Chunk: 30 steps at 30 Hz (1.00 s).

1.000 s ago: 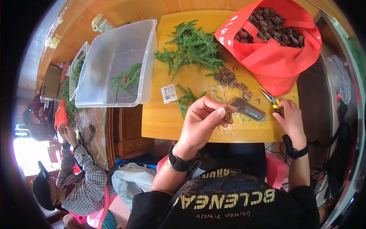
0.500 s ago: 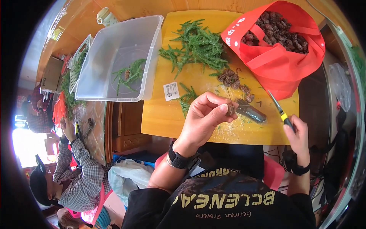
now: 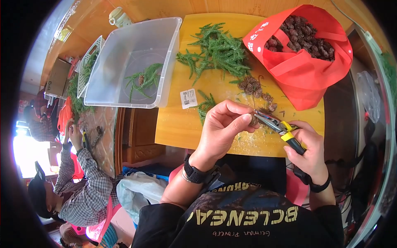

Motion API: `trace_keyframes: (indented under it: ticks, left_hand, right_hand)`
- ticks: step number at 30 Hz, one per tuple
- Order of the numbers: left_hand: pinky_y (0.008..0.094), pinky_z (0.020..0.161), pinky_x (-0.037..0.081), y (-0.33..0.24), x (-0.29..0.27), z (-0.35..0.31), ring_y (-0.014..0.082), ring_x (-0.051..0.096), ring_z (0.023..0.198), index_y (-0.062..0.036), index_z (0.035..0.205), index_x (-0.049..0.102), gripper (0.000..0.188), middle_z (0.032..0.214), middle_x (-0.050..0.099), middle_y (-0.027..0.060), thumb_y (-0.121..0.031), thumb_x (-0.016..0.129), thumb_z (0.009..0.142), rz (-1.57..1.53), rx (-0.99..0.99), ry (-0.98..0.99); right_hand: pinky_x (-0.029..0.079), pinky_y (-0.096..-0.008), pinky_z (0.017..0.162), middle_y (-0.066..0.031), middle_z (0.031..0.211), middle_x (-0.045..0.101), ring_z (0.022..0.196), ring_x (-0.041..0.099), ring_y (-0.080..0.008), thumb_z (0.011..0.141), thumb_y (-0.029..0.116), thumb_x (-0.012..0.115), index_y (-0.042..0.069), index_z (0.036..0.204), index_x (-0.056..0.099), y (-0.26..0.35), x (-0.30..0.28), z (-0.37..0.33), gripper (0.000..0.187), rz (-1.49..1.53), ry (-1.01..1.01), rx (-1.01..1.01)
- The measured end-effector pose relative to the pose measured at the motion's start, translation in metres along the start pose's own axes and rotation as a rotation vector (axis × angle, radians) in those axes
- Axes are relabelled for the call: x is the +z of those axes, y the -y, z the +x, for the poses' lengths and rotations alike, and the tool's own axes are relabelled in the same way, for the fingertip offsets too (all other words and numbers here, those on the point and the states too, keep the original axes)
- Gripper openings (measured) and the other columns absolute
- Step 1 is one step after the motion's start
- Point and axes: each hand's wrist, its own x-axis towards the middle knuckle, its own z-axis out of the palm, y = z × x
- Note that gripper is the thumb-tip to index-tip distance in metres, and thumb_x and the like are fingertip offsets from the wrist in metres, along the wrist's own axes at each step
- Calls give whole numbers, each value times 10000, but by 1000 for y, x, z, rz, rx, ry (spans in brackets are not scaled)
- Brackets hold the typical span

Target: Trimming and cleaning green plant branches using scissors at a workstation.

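Observation:
Over the near part of the yellow table [image 3: 190, 136], my left hand [image 3: 226, 131] pinches a small pine cone [image 3: 253, 122] between thumb and forefinger. A thin wire [image 3: 253, 100] sticks up from the cone. In my right hand [image 3: 308, 151] is a pair of pliers [image 3: 294, 142] with yellow and black handles. Their jaws are at the cone, by my left fingertips; whether they grip the wire I cannot tell. Just beyond my hands lie several loose pine cones [image 3: 250, 86]. Part of the held cone is covered by my fingers and the pliers.
Green sprigs [image 3: 221, 49] are heaped on the far table. A red bag [image 3: 306, 84] full of pine cones stands at right. At left is a clear plastic tub [image 3: 168, 62] with a sprig and cone inside. A white label [image 3: 189, 98] lies nearby. Another person [image 3: 84, 198] works at far left.
My right hand has brought the pliers in from the right, down and leftward to the cone. My left hand has stayed nearly in place, still pinching the cone.

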Motion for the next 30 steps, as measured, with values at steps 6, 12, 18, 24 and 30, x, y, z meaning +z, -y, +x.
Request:
trace_keyframes:
  ticks: [6,12,18,24,30]
  left_hand:
    - [277,702,536,1,0,0,160,630,776,16,911,562,85,887,628,113,-18,598,842,37,26,42]
    - [277,689,533,4,9,-1,150,618,792,32,904,565,94,891,612,104,13,610,824,123,126,9]
    - [305,724,508,4,8,3,203,596,804,25,934,536,231,995,559,118,36,662,741,1355,1026,32]
    - [277,691,496,-4,9,0,181,594,795,5,1083,444,236,1054,531,140,-99,529,889,235,-27,-38]
    - [243,649,489,4,5,-3,169,597,801,24,987,519,152,978,573,135,-44,559,858,747,375,-7]
  right_hand:
    - [468,-363,681,-124,672,564,800,598,-326,629,34,653,14,636,453,0,1,-2,200,-49,-19,-27]
    - [478,-370,626,-122,628,520,735,592,-336,635,23,677,7,643,497,2,8,-2,181,-116,-105,-62]
    - [485,-381,660,-123,586,478,670,570,-330,668,22,661,0,629,477,-2,24,-11,189,-6,-121,39]
    - [490,-379,677,-120,571,467,653,569,-328,682,24,658,2,619,470,-5,21,-8,200,-6,-142,-4]
    - [488,-366,663,-145,598,487,675,579,-335,679,23,660,-5,620,465,-3,22,-8,206,7,-131,38]
